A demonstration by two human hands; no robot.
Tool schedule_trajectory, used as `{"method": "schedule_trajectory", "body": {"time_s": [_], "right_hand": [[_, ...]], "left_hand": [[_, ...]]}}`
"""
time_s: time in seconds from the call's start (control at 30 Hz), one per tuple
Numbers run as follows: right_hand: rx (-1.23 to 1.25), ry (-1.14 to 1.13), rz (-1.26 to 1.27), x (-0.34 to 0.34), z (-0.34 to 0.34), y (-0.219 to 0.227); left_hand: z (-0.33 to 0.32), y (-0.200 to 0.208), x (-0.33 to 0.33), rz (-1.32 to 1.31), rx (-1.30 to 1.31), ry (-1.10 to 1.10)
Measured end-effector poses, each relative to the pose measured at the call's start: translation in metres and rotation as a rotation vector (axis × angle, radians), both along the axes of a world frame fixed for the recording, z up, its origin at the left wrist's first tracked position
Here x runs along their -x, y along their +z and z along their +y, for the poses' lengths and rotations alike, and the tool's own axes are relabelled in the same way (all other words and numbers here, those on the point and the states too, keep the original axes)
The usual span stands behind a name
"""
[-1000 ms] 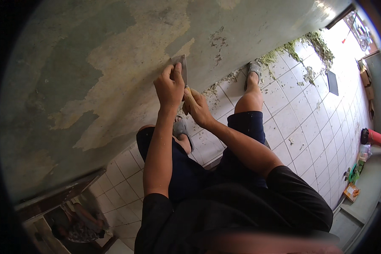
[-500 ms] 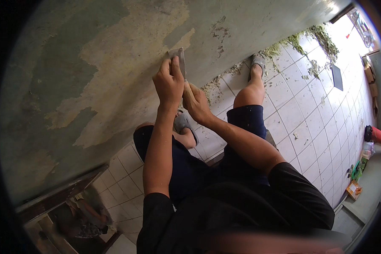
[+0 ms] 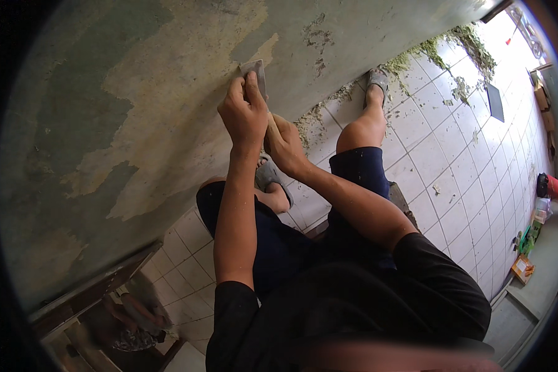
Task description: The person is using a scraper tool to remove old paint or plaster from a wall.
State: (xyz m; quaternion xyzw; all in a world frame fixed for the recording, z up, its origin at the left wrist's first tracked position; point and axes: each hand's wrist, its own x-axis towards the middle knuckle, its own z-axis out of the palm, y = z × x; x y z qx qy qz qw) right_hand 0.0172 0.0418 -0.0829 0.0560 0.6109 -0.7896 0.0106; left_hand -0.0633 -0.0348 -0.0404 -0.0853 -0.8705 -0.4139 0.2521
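Observation:
A scraper [image 3: 258, 72] with a flat grey blade and a wooden handle meets the wall [image 3: 186, 80], where green paint is partly gone and a pale yellowish layer shows. My left hand [image 3: 245, 115] presses fingers and thumb against the blade near its edge. Lower down, my right hand [image 3: 284, 144] is wrapped round the handle. The blade's edge lies beside a small strip of green paint bordered by bare patches.
Green paint flakes [image 3: 431, 53] lie heaped along the wall's foot and scattered over white floor tiles [image 3: 440, 161]. A dark flat sheet [image 3: 495, 103] rests on the tiles. At lower left stands a wooden frame [image 3: 99, 282]; items including a red object [image 3: 555, 187] line the right side.
Both hands and the scraper have shifted slightly up and left in view. The whole view has moved a little too, and my grip looks the same.

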Motion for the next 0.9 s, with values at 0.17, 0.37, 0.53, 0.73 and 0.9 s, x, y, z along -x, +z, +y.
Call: {"method": "schedule_trajectory", "body": {"time_s": [0.17, 0.37, 0.53, 0.73, 0.9], "right_hand": [[0.009, -0.068, 0.146, 0.033, 0.012, 0.022], [0.153, -0.022, 0.127, 0.011, 0.008, 0.007], [0.099, 0.081, 0.067, -0.007, 0.010, -0.002], [-0.015, -0.021, 0.199, -0.005, 0.011, -0.001], [-0.235, -0.079, 0.231, -0.003, 0.021, 0.006]], "left_hand": [[0.027, 0.046, 0.015, 0.227, -0.024, 0.039], [0.019, 0.029, 0.002, 0.160, -0.010, 0.069], [0.013, 0.028, -0.017, -0.156, -0.118, 0.058], [-0.011, 0.017, -0.019, -0.138, -0.157, 0.060], [-0.013, 0.022, -0.023, -0.316, -0.248, 0.033]]}}
